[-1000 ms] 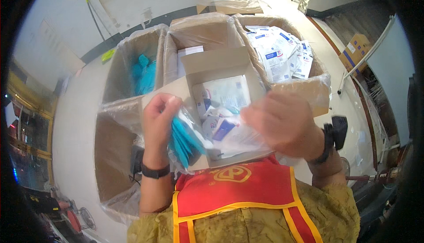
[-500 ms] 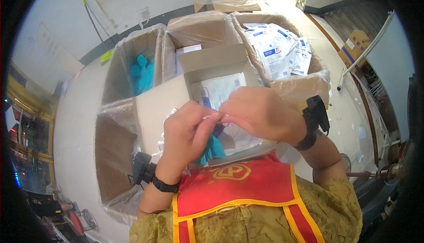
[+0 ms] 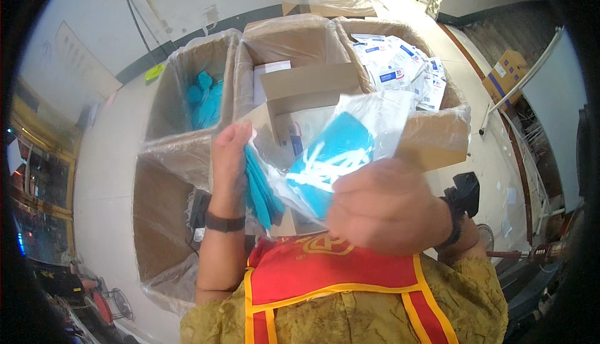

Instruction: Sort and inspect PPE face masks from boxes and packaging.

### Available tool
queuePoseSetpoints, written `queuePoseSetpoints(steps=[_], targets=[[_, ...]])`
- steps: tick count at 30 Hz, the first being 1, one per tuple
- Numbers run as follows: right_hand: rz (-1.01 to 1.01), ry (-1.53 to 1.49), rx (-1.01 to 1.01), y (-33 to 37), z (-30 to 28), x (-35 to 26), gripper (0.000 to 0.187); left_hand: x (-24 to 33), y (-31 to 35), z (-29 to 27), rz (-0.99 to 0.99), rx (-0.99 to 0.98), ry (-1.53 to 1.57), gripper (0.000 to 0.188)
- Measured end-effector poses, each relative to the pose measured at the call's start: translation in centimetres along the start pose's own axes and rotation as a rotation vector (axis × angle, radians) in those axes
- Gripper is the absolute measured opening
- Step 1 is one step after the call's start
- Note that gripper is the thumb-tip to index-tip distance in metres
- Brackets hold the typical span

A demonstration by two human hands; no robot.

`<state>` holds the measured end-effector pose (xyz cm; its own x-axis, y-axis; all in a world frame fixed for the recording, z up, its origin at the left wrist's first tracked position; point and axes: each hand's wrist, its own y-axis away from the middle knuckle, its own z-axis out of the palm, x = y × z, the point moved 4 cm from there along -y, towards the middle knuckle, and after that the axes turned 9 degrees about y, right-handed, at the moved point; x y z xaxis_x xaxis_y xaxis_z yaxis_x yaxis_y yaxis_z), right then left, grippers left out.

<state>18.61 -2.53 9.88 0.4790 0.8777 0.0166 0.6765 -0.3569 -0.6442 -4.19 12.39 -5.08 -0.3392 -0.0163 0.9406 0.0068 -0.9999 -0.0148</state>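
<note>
Both my hands hold an opened pouch (image 3: 389, 107) of clear and white film above a cardboard box. Inside it lies a folded teal fabric piece (image 3: 359, 132) with white strips or loops across it. My left hand (image 3: 230, 153) is closed, pinching the pouch's left edge. Below that hand hangs a bunch of teal fabric (image 3: 257, 184); whether it joins the piece in the pouch I cannot tell. My right hand (image 3: 384, 206), smeared by motion, is closed on the pouch's lower right side. Under the pouch, the open box (image 3: 312, 81) contains a flat white packet (image 3: 294, 132).
Plastic-lined cartons surround the box: one with teal pieces (image 3: 205, 103), one with white sheets (image 3: 272, 67), one heaped with white sachets (image 3: 400, 62). A lined carton (image 3: 159, 219) at lower left has film scraps. Another carton (image 3: 505, 72) stands at far right.
My hands were pinched together over the box; they have now moved apart. The pouch is spread between them, with teal fabric and white strips showing.
</note>
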Motion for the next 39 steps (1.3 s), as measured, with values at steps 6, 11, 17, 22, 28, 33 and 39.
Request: queuePoseSetpoints(steps=[6, 11, 17, 22, 28, 33, 39], targets=[[0.145, 0.133, 0.002, 0.3, -0.5, 3.5, 0.025, 1.7, 0.6, -0.2, 0.193, -0.045, -0.586, 0.014], [0.165, 0.043, 0.026, 0.7, 0.3, 5.6, 0.023, 7.7, 4.3, 3.3, 0.275, -0.122, -0.719, 0.028], [0.114, 0.012, -0.103, -0.8, 1.8, 4.9, 0.016, 6.5, 7.6, 8.4, 0.2, -0.737, -0.547, 0.04], [-0.007, 0.156, -0.076, -0.6, 2.3, 2.7, 0.013, 4.8, 7.9, 8.6, 0.153, -0.79, -0.549, 0.045], [0.078, 0.124, -0.002, 0.1, 3.0, 3.7, 0.019, 5.5, 8.5, 9.4, 0.158, -0.747, -0.582, 0.031], [0.315, 0.154, 0.117, 3.6, 0.9, 6.6, 0.026, 6.6, 8.1, 7.0, 0.26, -0.518, -0.665, 0.024], [0.359, -0.018, -0.299, 9.6, 1.3, 6.6, 0.023, 6.6, 7.9, 7.6, 0.132, -0.525, -0.76, 0.018]])
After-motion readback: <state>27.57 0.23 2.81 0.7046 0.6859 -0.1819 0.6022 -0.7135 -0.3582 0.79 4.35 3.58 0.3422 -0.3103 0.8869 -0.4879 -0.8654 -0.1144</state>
